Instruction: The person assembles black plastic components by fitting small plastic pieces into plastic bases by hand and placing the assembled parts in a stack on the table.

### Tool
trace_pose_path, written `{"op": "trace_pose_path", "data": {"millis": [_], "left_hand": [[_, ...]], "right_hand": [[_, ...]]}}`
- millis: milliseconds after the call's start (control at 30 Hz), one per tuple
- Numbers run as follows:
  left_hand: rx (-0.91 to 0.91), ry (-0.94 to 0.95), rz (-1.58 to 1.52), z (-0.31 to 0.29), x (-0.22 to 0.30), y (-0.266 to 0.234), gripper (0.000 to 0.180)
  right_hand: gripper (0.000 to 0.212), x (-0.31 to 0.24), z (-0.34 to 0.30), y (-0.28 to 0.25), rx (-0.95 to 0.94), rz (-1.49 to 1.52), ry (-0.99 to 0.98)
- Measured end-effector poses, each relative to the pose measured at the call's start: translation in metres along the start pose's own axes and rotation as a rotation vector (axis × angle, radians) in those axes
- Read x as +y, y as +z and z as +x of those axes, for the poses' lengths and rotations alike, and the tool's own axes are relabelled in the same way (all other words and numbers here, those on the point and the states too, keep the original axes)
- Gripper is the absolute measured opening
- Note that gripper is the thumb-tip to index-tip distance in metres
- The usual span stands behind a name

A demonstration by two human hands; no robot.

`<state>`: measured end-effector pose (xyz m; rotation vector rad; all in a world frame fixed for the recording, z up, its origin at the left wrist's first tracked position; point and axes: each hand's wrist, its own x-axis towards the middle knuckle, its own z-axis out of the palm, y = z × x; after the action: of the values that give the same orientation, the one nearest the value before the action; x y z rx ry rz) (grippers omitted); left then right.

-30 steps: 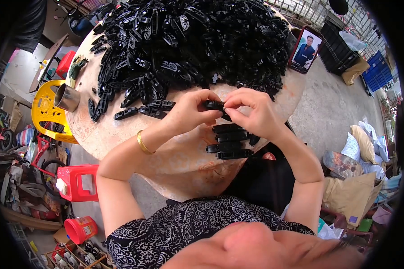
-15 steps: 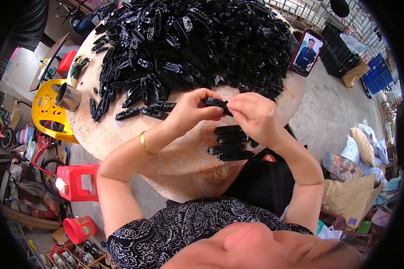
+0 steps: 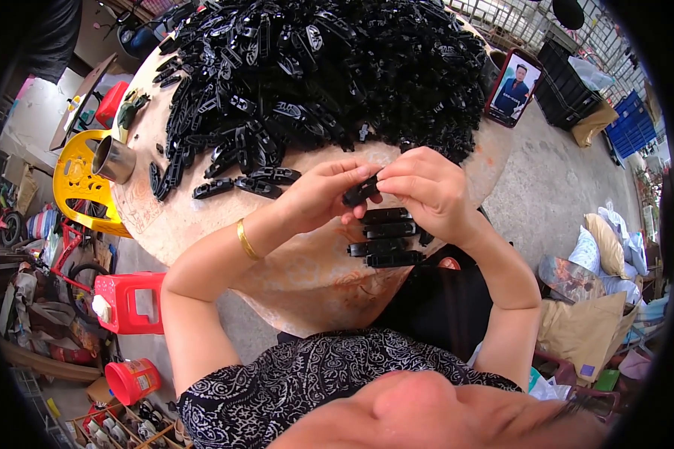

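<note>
Between my two hands is a small, elongated black plastic part point(image 3: 361, 192), tilted, its upper end toward the right. My left hand point(image 3: 329, 191) is closed around its lower end, with thumb and fingers on either side. The fingertips of my right hand point(image 3: 423, 187) pinch at its upper right end; whether they also hold a smaller piece is hidden. Just below my hands, several similar black parts point(image 3: 386, 247) lie side by side in a short stack near the table's edge. A large heap of black plastic parts point(image 3: 307, 82) covers the far side of the table.
The round table point(image 3: 195, 224) has a pale, patterned cover. A metal cup point(image 3: 114, 160) stands at its left edge beside a yellow chair point(image 3: 82, 179). A phone point(image 3: 513, 88) leans at the far right. A red stool point(image 3: 131, 303) and red bucket point(image 3: 133, 382) are on the floor at left.
The black part has been turned from nearly level to a steep slant. My left fingers have shifted lower around it, and my right hand has moved slightly.
</note>
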<state>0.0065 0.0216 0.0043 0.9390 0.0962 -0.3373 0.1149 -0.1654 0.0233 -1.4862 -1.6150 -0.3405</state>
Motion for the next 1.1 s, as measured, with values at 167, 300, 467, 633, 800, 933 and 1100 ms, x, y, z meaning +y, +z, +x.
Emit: {"op": "trace_pose_path", "data": {"millis": [167,300,467,633,800,933,1100], "left_hand": [[0.105,-0.077,0.256,-0.003,0.007,0.001,0.037],[0.108,-0.029,0.481,-0.005,0.010,0.014,0.036],[0.168,0.341,0.953,-0.007,-0.001,0.013,0.039],[0.287,0.401,1.299,-0.007,-0.002,0.026,0.040],[0.217,0.393,1.359,-0.007,-0.005,0.018,0.038],[0.246,0.444,1.595,-0.008,0.006,0.017,0.032],[0.722,0.735,2.041,0.001,0.039,-0.024,0.033]], "right_hand": [[0.021,0.000,-0.002,-0.002,-0.059,-0.130,-0.035],[0.018,0.001,-0.004,-0.004,-0.108,-0.189,-0.111],[0.020,-0.009,0.002,-0.001,-0.087,0.095,0.384],[0.024,0.000,-0.005,0.000,-0.120,0.137,0.422],[0.024,0.002,-0.002,-0.004,-0.289,0.092,0.517],[0.031,0.023,0.004,-0.019,-0.534,0.155,0.523],[0.027,0.037,0.010,0.004,-0.316,-0.072,0.362]]}}
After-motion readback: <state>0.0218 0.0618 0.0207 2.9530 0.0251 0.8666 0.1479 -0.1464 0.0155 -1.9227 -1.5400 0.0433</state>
